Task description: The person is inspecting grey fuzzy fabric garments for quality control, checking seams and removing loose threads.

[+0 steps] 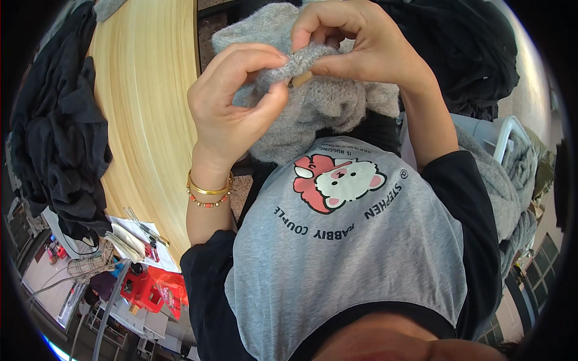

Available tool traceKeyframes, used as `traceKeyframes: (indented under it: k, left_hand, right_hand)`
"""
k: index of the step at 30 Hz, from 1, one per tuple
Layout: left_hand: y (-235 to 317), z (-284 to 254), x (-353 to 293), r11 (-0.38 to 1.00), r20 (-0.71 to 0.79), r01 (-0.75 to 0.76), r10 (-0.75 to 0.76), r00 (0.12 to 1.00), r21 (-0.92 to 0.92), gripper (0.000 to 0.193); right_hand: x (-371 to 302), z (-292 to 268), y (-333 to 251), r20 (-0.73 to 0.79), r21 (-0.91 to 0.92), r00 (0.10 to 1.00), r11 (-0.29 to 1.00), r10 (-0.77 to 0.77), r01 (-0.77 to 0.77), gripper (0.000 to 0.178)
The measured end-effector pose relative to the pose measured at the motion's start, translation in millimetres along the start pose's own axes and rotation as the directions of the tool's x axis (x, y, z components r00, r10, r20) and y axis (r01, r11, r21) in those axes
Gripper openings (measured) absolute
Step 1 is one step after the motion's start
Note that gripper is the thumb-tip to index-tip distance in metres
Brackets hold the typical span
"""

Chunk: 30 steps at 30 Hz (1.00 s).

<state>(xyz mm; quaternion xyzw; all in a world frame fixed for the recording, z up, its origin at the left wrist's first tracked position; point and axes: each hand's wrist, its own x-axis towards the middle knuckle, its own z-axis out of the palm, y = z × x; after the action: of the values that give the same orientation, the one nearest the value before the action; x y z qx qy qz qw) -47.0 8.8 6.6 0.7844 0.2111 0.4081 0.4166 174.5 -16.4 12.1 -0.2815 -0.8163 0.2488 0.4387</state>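
Note:
A fuzzy grey knitted garment [283,129] lies bunched over my lap. One edge of it is raised between my two hands. My left hand [232,99] pinches this edge between thumb and fingers, close to a small tan tab [302,79] that looks like a label. To its right, my right hand [367,45] grips the same edge, thumb below and fingers curled above. The fingertips of both hands are only a short way apart. Folds of the knit hide part of the right fingers.
On my left stands a light wooden table [144,120] with dark cloth [57,132] heaped along its far side. Scissors-like tools and paper [144,240] lie at its near end. At my right, a plastic bin [506,135] holds more grey knitwear [500,186]; black fabric [457,48] is piled beyond.

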Motion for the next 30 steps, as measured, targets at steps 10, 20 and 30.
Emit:
traceKeyframes:
  k: [10,20,30]
  left_hand:
    - [3,2,3,0.944,0.019,-0.293,0.294,0.956,0.154,0.029]
    - [7,3,1,0.982,0.079,-0.084,0.098,0.992,-0.169,0.023]
    - [13,5,1,0.983,0.094,-0.175,0.179,0.979,-0.050,0.022]
  right_hand:
    - [-16,8,-10,-0.164,0.152,0.956,0.964,0.244,-0.220,0.021]
    - [-14,-4,-30,0.028,0.410,0.899,0.816,0.436,-0.409,0.021]
    - [-19,-6,-11,0.075,0.168,0.997,0.985,0.024,-0.036,0.019]
